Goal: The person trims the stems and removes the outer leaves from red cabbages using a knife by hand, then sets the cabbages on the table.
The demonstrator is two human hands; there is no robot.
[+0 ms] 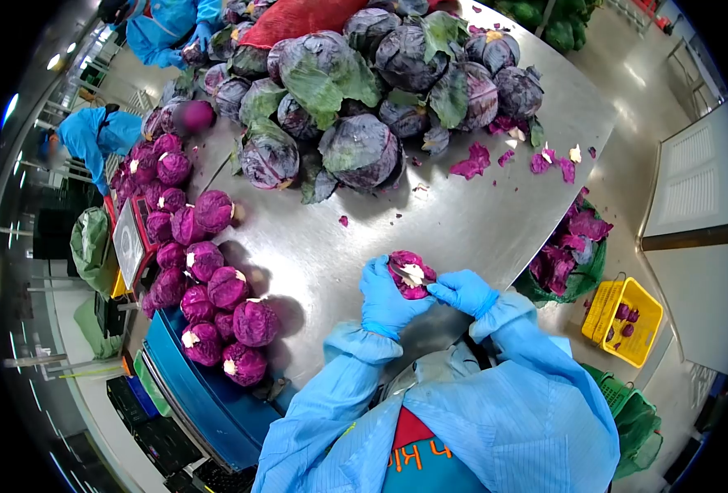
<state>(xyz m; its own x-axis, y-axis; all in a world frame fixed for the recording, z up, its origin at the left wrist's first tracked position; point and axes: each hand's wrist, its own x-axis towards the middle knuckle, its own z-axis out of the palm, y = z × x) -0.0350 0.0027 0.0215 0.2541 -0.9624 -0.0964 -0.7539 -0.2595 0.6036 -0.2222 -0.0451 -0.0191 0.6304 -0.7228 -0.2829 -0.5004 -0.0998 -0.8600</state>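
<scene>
My left hand (383, 297), in a blue glove, is wrapped round a trimmed red cabbage (398, 260) close to my body. The cabbage's pale cut stem end faces up. My right hand (464, 292), also gloved, is closed on a knife (416, 279); its thin blade lies across the stem end, and the handle is hidden in my fingers. To the left sit several peeled purple cabbages (255, 322). Farther off is a heap of untrimmed cabbages (361, 152) with dark, greenish outer leaves.
Loose leaf scraps (472, 162) lie on the steel table (495, 222). Beside its right edge stand a green mesh bag of leaves (573, 287) and a yellow basket (648, 329) with purple pieces. Blue-clad co-workers (163, 37) stand at the far left. A red mesh sack (298, 18) tops the heap.
</scene>
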